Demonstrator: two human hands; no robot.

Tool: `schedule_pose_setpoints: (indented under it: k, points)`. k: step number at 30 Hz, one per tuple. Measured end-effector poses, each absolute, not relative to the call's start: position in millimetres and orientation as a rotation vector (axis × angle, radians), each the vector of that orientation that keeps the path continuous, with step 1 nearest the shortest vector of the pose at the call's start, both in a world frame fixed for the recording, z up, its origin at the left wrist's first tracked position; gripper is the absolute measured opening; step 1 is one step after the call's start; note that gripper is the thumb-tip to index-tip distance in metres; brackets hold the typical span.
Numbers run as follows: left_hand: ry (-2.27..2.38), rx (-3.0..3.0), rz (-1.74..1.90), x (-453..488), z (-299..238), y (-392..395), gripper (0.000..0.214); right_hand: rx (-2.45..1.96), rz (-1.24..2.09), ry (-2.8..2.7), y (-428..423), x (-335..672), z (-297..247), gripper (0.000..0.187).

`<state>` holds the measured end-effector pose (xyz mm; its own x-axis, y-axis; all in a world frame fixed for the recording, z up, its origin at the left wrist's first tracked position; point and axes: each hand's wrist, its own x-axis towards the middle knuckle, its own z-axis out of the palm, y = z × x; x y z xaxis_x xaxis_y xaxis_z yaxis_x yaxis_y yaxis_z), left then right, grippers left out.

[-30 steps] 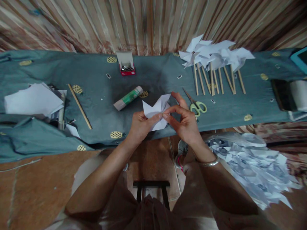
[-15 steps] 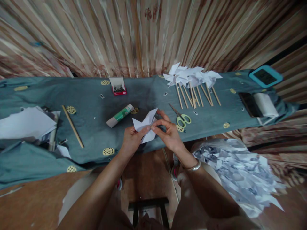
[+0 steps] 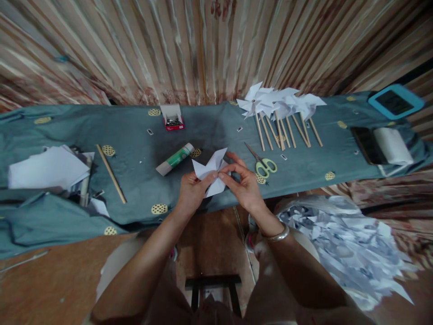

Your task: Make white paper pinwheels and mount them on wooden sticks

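Over the front edge of the table, both hands hold one white paper pinwheel point(image 3: 215, 163) with its points folded to the centre. My left hand point(image 3: 192, 192) is closed on its left side, thumb pressed near the middle. From the right, my right hand point(image 3: 246, 187) pinches at the centre with thumb and index finger; whether a pin is there I cannot make out. Behind my left hand lies a glue stick point(image 3: 176, 159) with a green label. Green-handled scissors point(image 3: 262, 162) rest just beyond my right hand.
Finished pinwheels on sticks point(image 3: 280, 106) lie at the back right. A small red box of metal pins point(image 3: 173, 121) stands open at the back. To the left are a wooden stick point(image 3: 111, 174) and paper sheets point(image 3: 49, 170). A bag of paper pieces point(image 3: 345, 243) sits below right.
The whole view has shifted, so the table things appear slightly further right. Both hands keep hold of the paper pinwheel at its centre, with little finger movement.
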<state>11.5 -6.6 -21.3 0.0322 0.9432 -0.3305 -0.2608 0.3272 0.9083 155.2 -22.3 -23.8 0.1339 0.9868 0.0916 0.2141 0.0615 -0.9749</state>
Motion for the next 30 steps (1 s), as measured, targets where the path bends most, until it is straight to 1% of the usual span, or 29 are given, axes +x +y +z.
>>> schedule_pose_setpoints:
  k: [3, 6, 8, 10, 13, 19, 30]
  points:
    - [1.161, 0.755, 1.096, 11.0, -22.0, -4.8, 0.032, -1.346, 0.919, -1.212, -21.2, 157.3, -22.8, 0.009]
    - [1.154, 0.763, 1.106, 10.5, -22.4, -3.5, 0.029, -1.333, 0.961, -1.026, -18.5, 158.9, -22.3, 0.028]
    - [1.139, 0.764, 1.121, 10.6, -22.1, -2.9, 0.028, -1.311, 1.075, -0.901, -16.7, 158.6, -22.0, 0.041]
    - [1.128, 0.763, 1.135, 10.9, -21.4, -2.6, 0.027, -1.277, 1.223, -0.819, -15.7, 157.7, -21.3, 0.047]
    - [1.133, 0.774, 1.134, 11.5, -20.8, -2.9, 0.026, -1.236, 1.38, -0.749, -14.9, 156.9, -19.8, 0.047]
    - [1.134, 0.786, 1.103, 11.0, -23.4, -4.6, 0.028, -1.211, 1.499, -0.702, -14.0, 159.4, -18.5, 0.049]
    - [1.141, 0.784, 1.115, 12.2, -25.1, -6.9, 0.027, -1.157, 1.54, -0.711, -15.3, 155.9, -16.9, 0.045]
